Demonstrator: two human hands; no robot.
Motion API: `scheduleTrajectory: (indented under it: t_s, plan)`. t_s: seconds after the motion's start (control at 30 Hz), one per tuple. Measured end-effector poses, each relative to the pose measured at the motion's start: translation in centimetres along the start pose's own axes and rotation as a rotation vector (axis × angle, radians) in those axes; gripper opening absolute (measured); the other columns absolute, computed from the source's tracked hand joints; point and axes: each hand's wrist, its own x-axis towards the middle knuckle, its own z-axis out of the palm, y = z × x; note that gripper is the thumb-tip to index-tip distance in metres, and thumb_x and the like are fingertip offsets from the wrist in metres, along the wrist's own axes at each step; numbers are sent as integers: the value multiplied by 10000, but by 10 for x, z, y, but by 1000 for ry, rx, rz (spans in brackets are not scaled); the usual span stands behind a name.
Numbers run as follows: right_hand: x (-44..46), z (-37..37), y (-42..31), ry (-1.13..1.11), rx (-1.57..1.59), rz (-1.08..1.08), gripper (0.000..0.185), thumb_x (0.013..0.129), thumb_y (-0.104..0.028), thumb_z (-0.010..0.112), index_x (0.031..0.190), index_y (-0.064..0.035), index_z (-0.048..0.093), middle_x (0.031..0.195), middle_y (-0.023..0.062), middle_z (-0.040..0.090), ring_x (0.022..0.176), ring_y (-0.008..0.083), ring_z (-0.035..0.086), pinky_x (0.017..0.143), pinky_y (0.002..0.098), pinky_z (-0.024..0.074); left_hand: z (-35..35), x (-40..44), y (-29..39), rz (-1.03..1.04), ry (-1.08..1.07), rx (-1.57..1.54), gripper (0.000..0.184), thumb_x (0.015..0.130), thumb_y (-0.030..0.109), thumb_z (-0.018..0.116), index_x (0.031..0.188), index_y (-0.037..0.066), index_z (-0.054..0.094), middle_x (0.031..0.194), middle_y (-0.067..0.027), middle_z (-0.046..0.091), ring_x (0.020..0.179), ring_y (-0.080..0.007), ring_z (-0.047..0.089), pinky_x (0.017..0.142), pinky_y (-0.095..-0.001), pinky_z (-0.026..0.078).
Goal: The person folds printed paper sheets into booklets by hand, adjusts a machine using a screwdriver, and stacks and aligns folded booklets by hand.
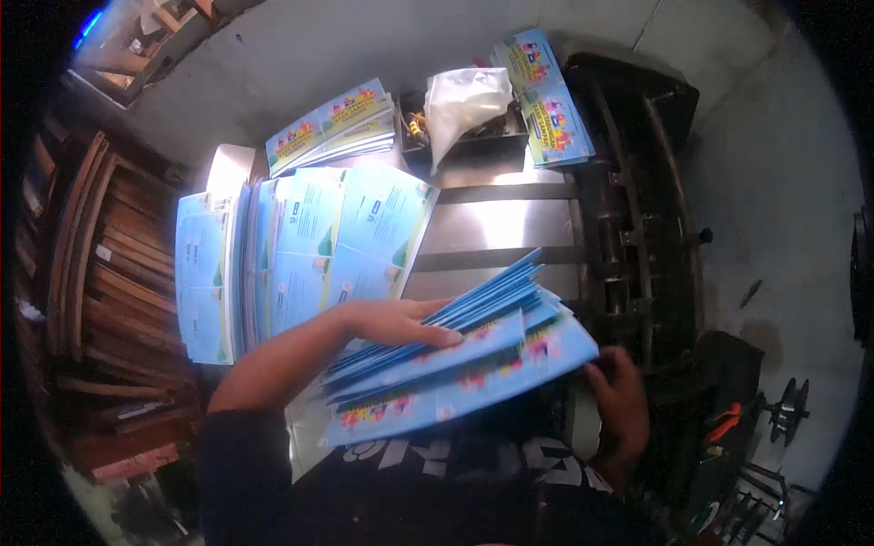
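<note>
My left hand (396,323) is closed round a fanned bundle of light-blue printed sheets (473,369), its thumb lying over the top ones. The bundle is held tilted in front of my body, with colourful printing on its near faces. At the bundle's right end, my right hand (621,391) has its fingers bent against the corner of the nearest sheet, seemingly pinching it; the fingertips are partly hidden. Beyond my left arm, a row of blue printed sheets (305,214) leans in overlapping layers on the metal surface.
At the back are a stack of printed sheets (332,127), a dark box (505,146) with a plastic bag of white material (464,105), and more printed sheets (551,114). A dark machine with rollers (628,227) stands right; a wooden rack (127,273) stands left.
</note>
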Motion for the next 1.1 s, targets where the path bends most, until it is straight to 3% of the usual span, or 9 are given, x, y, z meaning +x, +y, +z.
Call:
scheduleTrajectory:
  t_s: [0.13, 0.27, 0.37, 0.5, 0.67, 0.73, 0.8, 0.93, 1.1]
  plan:
    - [51, 26, -34, 342, 380, -362, 312, 986, -254, 502, 1208, -46, 573, 1216, 133, 595, 1104, 262, 574, 973, 379, 432, 9, -1, 28, -117, -99, 251, 1009, 845, 685, 531, 1529, 58, 135, 1460, -274, 350, 1346, -365, 358, 1115, -428, 273]
    - [108, 32, -6, -464, 545, -175, 666, 988, -573, 323, 1135, 5, 618, 1033, 161, 656, 964, 261, 623, 923, 392, 474, 8, 10, 13, -52, -71, 306, 945, 856, 724, 452, 1511, 82, 224, 1461, -267, 358, 1360, -388, 350, 1108, -470, 284]
    - [91, 36, -11, -342, 448, -172, 723, 968, -616, 323, 1031, 28, 644, 941, 179, 673, 878, 253, 647, 865, 389, 506, -13, -41, 13, -243, 198, 316, 878, 884, 746, 337, 1429, 60, 390, 1423, -249, 419, 1328, -355, 409, 1088, -491, 315]
    - [89, 52, 25, -281, 715, -215, 776, 934, -679, 324, 1018, 34, 618, 928, 179, 665, 859, 249, 651, 833, 388, 529, -2, -128, -86, 130, 365, -434, 897, 869, 788, 257, 1208, 21, 575, 1226, -207, 572, 1123, -333, 567, 943, -470, 438]
    - [106, 61, 60, -267, 1028, -305, 840, 885, -747, 294, 1059, 25, 577, 1018, 190, 645, 903, 271, 647, 865, 454, 536, 81, -82, -94, 471, 832, -1027, 1037, 817, 847, 219, 1411, 14, 388, 1405, -188, 416, 1259, -319, 443, 1097, -452, 305]
    - [133, 63, 87, -141, 921, -684, 829, 888, -742, 307, 1084, 15, 583, 1032, 183, 646, 929, 264, 643, 868, 459, 536, 94, -65, -83, 850, 683, -1251, 1061, 813, 849, 237, 1469, 17, 280, 1458, -198, 345, 1285, -312, 412, 1102, -436, 299]
    - [145, 54, 96, -34, 821, -920, 823, 893, -735, 333, 1142, 8, 585, 1061, 180, 647, 964, 260, 640, 876, 459, 534, 94, -67, -82, 791, 710, -1121, 1068, 812, 849, 245, 1482, 18, 244, 1462, -201, 332, 1293, -306, 401, 1102, -425, 297]
    - [146, 24, 68, -461, 809, -462, 812, 879, -562, 558, 1396, 42, 398, 1387, 218, 449, 1268, 303, 458, 1060, 443, 405, 77, -65, -92, 538, 813, -940, 1191, 698, 913, 389, 1485, 32, 237, 1269, -174, 521, 1159, -265, 527, 1011, -416, 424]
    - [37, 8, -51, 328, 270, -705, 816, 808, -559, 651, 1355, 13, 454, 1423, 213, 414, 1322, 335, 391, 1106, 480, 298, 78, -55, -97, 445, 678, -821, 565, 962, 392, 511, 1348, -15, 444, 1258, -157, 548, 1158, -251, 539, 988, -371, 435]
